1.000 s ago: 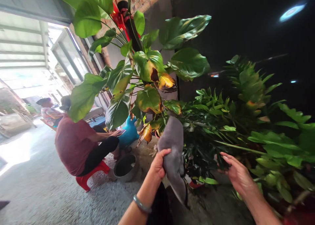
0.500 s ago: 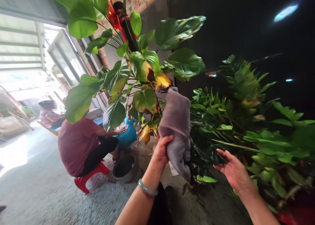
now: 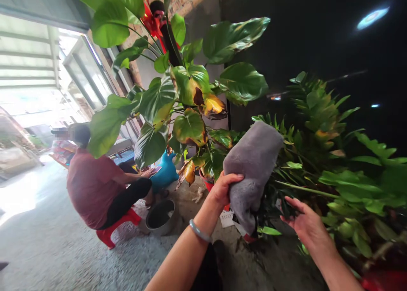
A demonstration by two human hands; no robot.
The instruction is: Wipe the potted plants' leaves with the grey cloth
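My left hand (image 3: 224, 188) grips a grey fluffy cloth (image 3: 251, 163) and holds it up against the leaves of a low bushy plant (image 3: 286, 155). A bangle sits on that wrist. My right hand (image 3: 303, 221) is open with fingers apart, reaching toward the lower stems of the same plant, just below and right of the cloth. A tall plant (image 3: 187, 100) with big green leaves, some yellow and brown, rises just left of the cloth.
A person in a dark red shirt (image 3: 95, 185) squats on a red stool (image 3: 116, 229) at the left, beside a grey basin (image 3: 161, 216) and a blue object (image 3: 167, 172). Brick wall behind, dark wall right. Speckled floor (image 3: 47, 248) spreads left.
My left hand has swung the cloth up and to the right, from hanging by the tall plant onto the bushy plant. My right hand stays near the lower stems.
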